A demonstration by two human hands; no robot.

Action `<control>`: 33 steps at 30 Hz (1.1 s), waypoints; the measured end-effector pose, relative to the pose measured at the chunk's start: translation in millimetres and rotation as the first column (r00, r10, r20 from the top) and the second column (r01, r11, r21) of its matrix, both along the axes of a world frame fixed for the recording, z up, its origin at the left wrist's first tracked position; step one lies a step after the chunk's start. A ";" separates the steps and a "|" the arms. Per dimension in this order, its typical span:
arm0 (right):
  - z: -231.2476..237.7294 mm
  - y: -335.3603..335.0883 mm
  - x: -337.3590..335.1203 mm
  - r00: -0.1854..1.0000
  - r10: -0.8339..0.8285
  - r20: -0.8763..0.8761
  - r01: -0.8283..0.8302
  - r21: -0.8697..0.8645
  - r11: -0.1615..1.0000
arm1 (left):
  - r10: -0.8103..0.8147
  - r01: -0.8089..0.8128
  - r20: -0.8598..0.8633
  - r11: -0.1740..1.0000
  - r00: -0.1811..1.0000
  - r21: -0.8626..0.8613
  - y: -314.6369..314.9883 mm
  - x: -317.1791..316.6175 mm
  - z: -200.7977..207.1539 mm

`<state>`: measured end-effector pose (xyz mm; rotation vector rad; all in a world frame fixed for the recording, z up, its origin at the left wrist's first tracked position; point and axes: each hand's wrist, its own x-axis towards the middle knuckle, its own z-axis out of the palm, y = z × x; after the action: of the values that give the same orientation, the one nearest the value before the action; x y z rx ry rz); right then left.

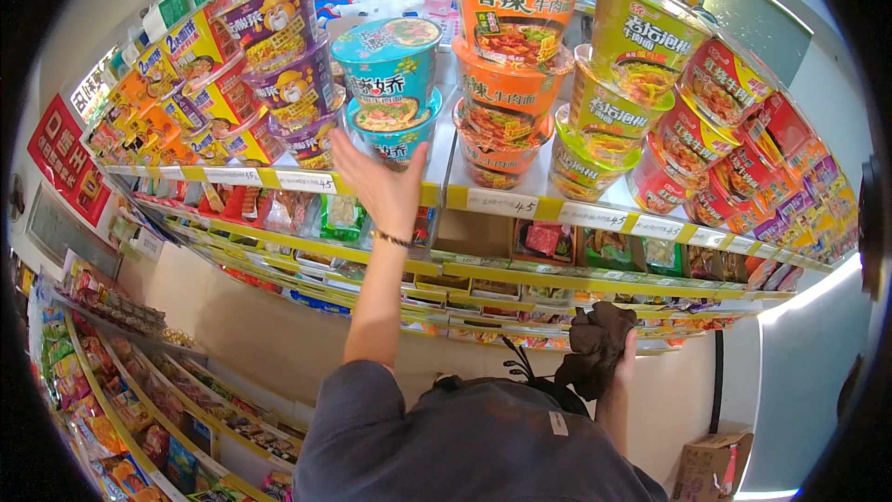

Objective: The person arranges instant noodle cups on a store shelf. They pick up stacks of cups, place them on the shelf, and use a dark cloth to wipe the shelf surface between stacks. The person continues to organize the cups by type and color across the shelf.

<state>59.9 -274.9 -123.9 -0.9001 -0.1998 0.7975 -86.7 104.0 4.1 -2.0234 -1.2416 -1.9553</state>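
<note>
My left hand (383, 188) reaches up to the shelf, thumb and fingers spread in front of a turquoise instant noodle cup (398, 141). It overlaps the lower part of that cup; whether it touches it I cannot tell. Another turquoise noodle cup (386, 65) is stacked on top. My right hand (624, 367) is low on the right, closed round a dark crumpled cloth (595, 339) that hides most of its fingers. Purple noodle cups (295, 84) stand left of the turquoise stack, and orange noodle cups (509, 98) stand to its right.
Green noodle cups (618, 84) and red noodle cups (683, 144) continue along the white top shelf (437, 163). Lower shelves hold packaged snacks (544, 240). A snack rack (130, 400) stands at lower left, a cardboard box (711, 465) on the floor at lower right.
</note>
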 end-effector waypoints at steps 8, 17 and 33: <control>8.8 4.4 -1.4 0.998 0.024 0.052 -0.023 -0.017 1.000 | -0.542 0.557 0.130 0.818 0.830 -0.143 -46.4 63.3 1.5; 5.1 -8.8 -1.7 1.000 -0.015 0.003 0.015 0.032 0.999 | -0.613 0.629 0.175 0.687 0.770 -0.363 -49.4 65.2 20.6; 3.7 -8.9 -0.3 0.998 -0.055 -0.008 0.055 -0.011 0.998 | -0.552 0.565 0.124 0.793 0.825 -0.228 -56.9 68.7 13.9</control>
<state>59.6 -283.8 -120.2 -0.9089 -0.1626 0.7516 -18.0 47.1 18.0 -2.7498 -1.0193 -2.1720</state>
